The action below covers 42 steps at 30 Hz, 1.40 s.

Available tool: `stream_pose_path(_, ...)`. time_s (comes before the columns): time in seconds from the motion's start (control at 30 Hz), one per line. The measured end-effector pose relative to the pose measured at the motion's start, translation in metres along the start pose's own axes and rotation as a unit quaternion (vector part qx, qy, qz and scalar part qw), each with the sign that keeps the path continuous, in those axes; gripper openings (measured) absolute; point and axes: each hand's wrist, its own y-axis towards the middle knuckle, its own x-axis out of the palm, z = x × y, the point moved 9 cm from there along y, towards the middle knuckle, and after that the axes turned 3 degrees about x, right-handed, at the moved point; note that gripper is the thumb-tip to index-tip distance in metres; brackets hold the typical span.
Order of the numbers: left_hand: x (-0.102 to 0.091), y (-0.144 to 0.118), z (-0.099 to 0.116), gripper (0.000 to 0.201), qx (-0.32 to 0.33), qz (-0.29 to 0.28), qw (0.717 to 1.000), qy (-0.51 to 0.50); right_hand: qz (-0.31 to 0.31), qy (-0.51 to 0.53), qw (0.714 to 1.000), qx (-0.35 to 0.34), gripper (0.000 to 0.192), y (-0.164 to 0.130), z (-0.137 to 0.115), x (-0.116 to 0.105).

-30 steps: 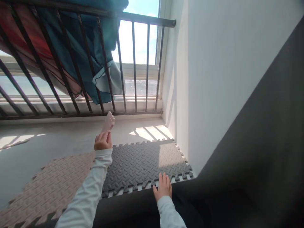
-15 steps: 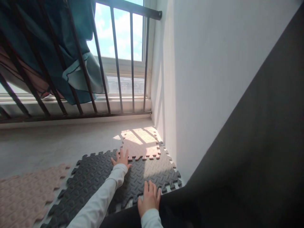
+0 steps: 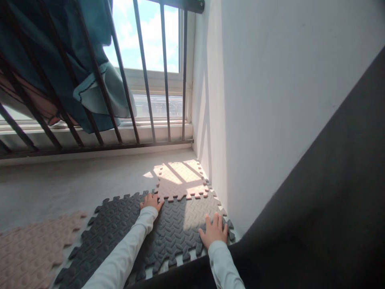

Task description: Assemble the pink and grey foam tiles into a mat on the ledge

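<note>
Dark grey foam mat tiles (image 3: 177, 226) with jigsaw edges lie on the floor in front of me. My left hand (image 3: 150, 202) rests on them near the lower left corner of a small pink foam tile (image 3: 182, 182), fingers apart and holding nothing. The pink tile lies by the wall, overlapping or touching the far edge of the grey ones; I cannot tell which. My right hand (image 3: 214, 232) is spread over the right end of the grey tiles, close to their toothed edge. Both arms have white sleeves.
Another pink mat (image 3: 39, 249) lies at the lower left, with a strip of floor between. A dark metal railing (image 3: 105, 147) runs along the window, with blue-green cloth (image 3: 90, 76) behind it. A white wall (image 3: 255, 100) stands on the right.
My right hand has moved to the right and forward across the grey tiles. My left hand has stayed near the pink tile's corner, its fingers now more bent. The view has shifted slightly.
</note>
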Motion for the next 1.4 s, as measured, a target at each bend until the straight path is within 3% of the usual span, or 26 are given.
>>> stream_pose_path(0.17,-0.005,0.019,0.030,0.043,-0.017,-0.010,1.000,-0.013,0.008,-0.008,1.000,-0.009,0.056,-0.001,-0.001,0.008)
stream_pose_path(0.33,-0.013,0.036,0.040,0.049,-0.052,-0.023,0.998,-0.040,0.007,-0.002,1.000,-0.013,0.057,-0.001,0.000,0.006)
stream_pose_path(0.9,0.000,0.073,0.023,0.051,-0.007,-0.045,0.998,-0.044,0.020,-0.013,0.999,-0.021,0.056,0.000,0.001,0.009)
stream_pose_path(1.07,0.010,0.082,0.016,0.038,0.029,-0.051,0.996,-0.060,0.019,-0.013,1.000,-0.017,0.055,0.000,0.000,0.009)
stream_pose_path(1.17,0.015,0.085,0.012,0.031,0.049,-0.047,0.996,-0.065,0.020,-0.016,1.000,-0.011,0.055,-0.001,0.000,0.007)
stream_pose_path(1.4,0.017,0.078,0.012,0.038,0.056,-0.040,0.997,-0.044,0.015,-0.023,1.000,-0.003,0.055,-0.001,-0.002,0.005)
